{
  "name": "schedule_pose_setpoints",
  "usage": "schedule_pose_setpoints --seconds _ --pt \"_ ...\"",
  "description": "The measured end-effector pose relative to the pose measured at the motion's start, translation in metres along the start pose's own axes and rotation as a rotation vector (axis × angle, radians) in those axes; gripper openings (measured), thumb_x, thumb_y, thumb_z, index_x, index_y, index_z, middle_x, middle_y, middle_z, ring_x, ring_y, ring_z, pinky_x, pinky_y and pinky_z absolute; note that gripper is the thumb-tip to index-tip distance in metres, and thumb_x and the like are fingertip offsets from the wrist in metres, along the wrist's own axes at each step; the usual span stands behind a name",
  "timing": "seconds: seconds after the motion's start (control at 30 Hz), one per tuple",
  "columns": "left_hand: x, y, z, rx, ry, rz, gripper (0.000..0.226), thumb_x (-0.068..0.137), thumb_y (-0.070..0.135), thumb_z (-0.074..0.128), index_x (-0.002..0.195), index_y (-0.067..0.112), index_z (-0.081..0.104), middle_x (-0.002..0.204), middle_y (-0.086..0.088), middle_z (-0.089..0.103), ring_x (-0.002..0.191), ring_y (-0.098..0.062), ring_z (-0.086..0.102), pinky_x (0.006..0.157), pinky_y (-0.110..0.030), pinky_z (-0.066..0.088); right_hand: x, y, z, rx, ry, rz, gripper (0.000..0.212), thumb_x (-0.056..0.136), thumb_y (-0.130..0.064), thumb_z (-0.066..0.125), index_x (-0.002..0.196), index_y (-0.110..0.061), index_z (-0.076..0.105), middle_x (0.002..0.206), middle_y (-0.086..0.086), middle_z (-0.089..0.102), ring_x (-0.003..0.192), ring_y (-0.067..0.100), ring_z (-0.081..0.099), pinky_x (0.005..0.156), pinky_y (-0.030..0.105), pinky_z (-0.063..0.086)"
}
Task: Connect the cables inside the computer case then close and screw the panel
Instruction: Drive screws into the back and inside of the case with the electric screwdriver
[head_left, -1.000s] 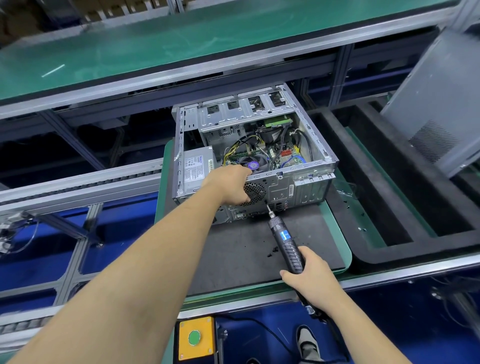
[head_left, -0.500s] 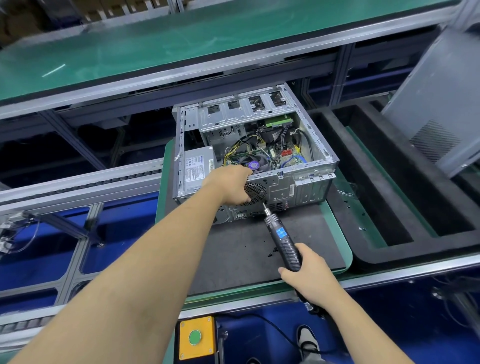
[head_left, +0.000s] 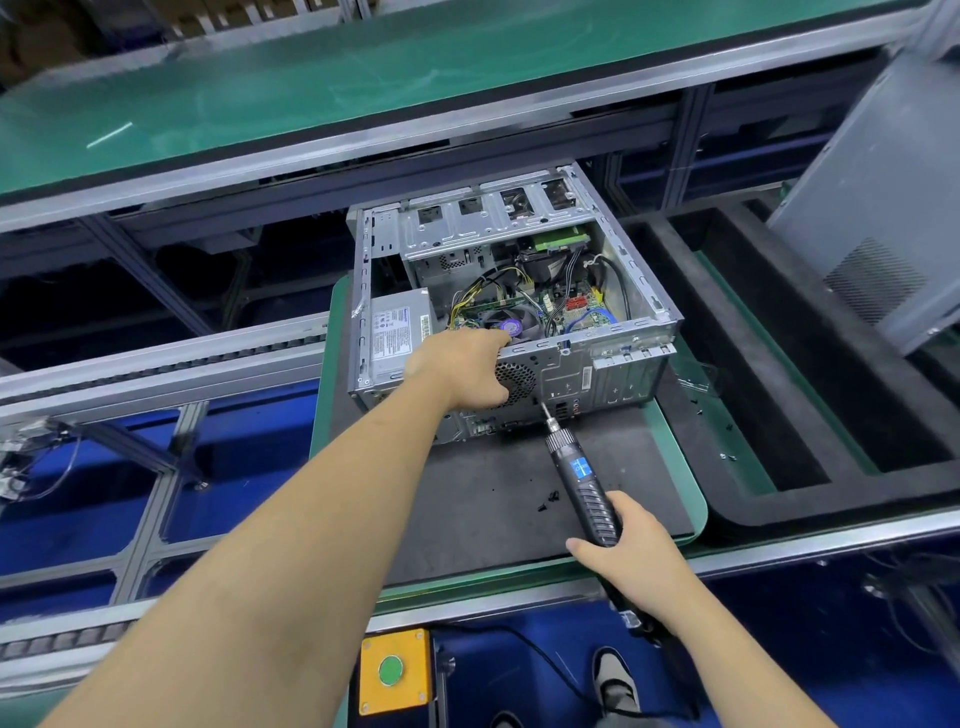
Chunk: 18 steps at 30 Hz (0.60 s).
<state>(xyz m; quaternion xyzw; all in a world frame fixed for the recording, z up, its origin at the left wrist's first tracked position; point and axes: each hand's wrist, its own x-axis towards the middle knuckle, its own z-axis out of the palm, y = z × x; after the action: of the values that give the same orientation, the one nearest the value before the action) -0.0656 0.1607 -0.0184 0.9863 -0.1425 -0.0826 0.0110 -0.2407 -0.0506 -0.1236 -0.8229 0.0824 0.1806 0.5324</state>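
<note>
- An assembly line is seen from above: a green bench (head_left: 311, 78) crosses the top of the frame, a roller conveyor (head_left: 156, 358) runs in from the left, and black foam trays (head_left: 779, 415) fill the right.
- A green pallet (head_left: 675, 467) topped with a dark mat (head_left: 493, 493) is placed at the centre.
- The computer case (head_left: 623, 374) is laid on its side on the mat, at the centre of the frame, with its interior exposed; cables (head_left: 488, 286), a fan and a power supply (head_left: 395, 332) are visible inside.
- The grey side panel (head_left: 883, 208) is seen standing tilted at the upper right, well apart from the case.
- The left hand (head_left: 462, 369) is rested on the case's near upper edge, its fingers curled over the rim.
- An electric screwdriver (head_left: 582, 478) is gripped by the right hand (head_left: 634, 551), its fingers wrapped round the handle; the bit is set against the rear plate beside the fan grille.
- A few small black screws (head_left: 548, 501) lie loose on the mat left of the screwdriver.
- A yellow box with a green button (head_left: 392, 670) is seen at the bottom centre.
</note>
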Motion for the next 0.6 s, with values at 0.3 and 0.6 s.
schedule_pose_setpoints --seconds 0.3,0.6 --pt "-0.064 0.068 0.077 -1.119 0.791 -0.428 0.016 0.084 0.023 0.059 0.069 0.022 0.055 0.063 0.011 0.053 0.062 -0.012 0.046 0.062 -0.026 0.037 -0.002 0.011 -0.002 0.041 -0.025 0.065 0.031 0.077 -0.029 0.079 0.097 -0.027 0.055 0.073 0.006 0.061 0.042 0.021 0.058 0.041 0.030 0.049" --pt "-0.026 0.093 0.086 -1.991 0.155 -0.847 0.010 0.100 0.020 0.059 0.099 0.011 0.061 0.096 -0.006 0.071 0.073 -0.015 0.067 0.059 -0.023 0.051 0.007 0.009 -0.010 0.055 -0.015 0.076 0.032 0.078 -0.031 0.081 0.098 -0.028 0.056 0.084 0.010 0.067 0.044 0.019 0.062 0.041 0.029 0.050"
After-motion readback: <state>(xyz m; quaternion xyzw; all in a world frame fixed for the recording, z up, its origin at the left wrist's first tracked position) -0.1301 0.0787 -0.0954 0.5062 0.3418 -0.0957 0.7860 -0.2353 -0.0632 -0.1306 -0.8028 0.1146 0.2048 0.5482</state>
